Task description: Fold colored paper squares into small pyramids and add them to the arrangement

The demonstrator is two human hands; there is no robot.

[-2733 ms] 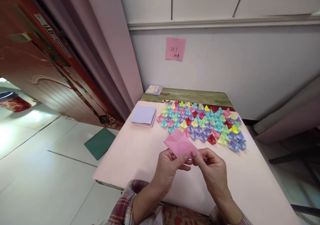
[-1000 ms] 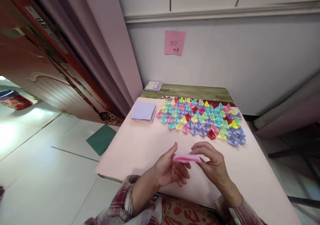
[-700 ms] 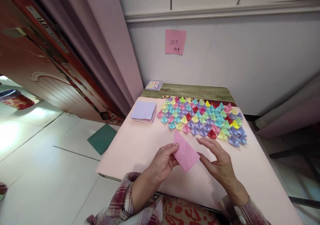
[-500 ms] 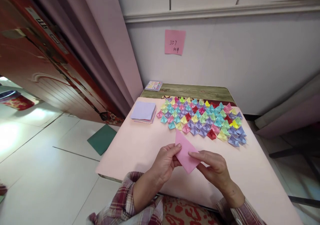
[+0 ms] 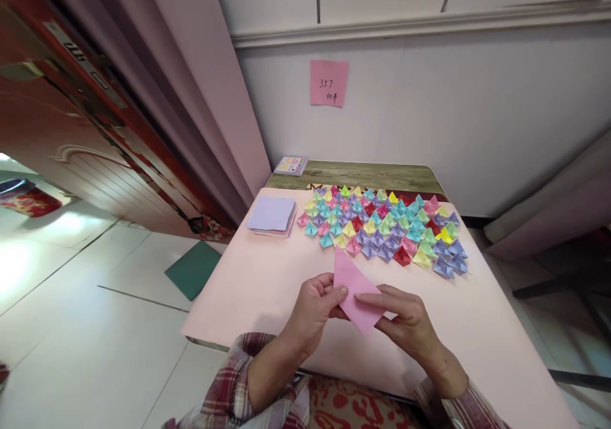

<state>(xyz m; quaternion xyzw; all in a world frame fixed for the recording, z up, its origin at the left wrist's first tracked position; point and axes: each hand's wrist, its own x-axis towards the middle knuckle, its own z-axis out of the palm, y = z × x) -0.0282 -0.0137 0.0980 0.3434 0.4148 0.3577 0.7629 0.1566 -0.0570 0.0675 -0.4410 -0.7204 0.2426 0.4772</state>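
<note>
A folded pink sheet of origami paper (image 5: 356,282) is held up over the near part of the table, one pointed corner toward the wall. My left hand (image 5: 317,305) pinches its left edge, thumb on top and fingers curled behind. From the right, my right hand (image 5: 405,317) grips the sheet, a finger laid across its face and other fingers underneath. Just beyond the paper, many small folded paper pieces (image 5: 377,225) in mixed colours stand in rows. A stack of square paper (image 5: 272,214), lilac on top, lies to the left.
The table (image 5: 229,295) has a pale pink cover and a bare green wood-look strip at the back. A small printed packet (image 5: 291,165) rests in the back left corner. A pink note (image 5: 329,83) hangs on the wall. A green square (image 5: 193,268) lies on the floor.
The left thumb has moved slightly down and inward on the pink paper. The right finger has slid a little further left across it. The view has shifted slightly.
</note>
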